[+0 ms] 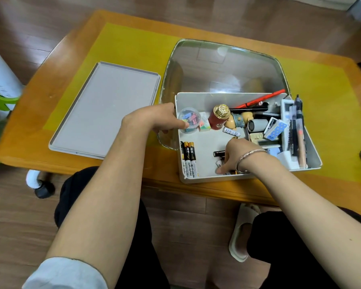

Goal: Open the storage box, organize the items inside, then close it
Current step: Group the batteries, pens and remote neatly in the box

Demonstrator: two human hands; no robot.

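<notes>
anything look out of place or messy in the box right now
Yes: the right side of the storage box is a jumbled heap, and a red pen leans slanted over the back wall. Three batteries by the left wall lie neatly lined up.

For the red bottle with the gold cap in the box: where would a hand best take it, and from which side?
Grip the red bottle around its gold cap and neck, coming from above. It leans among clutter, with a figurine against its right side and an eraser at its left, so its body is crowded while the cap stands clear.
</notes>
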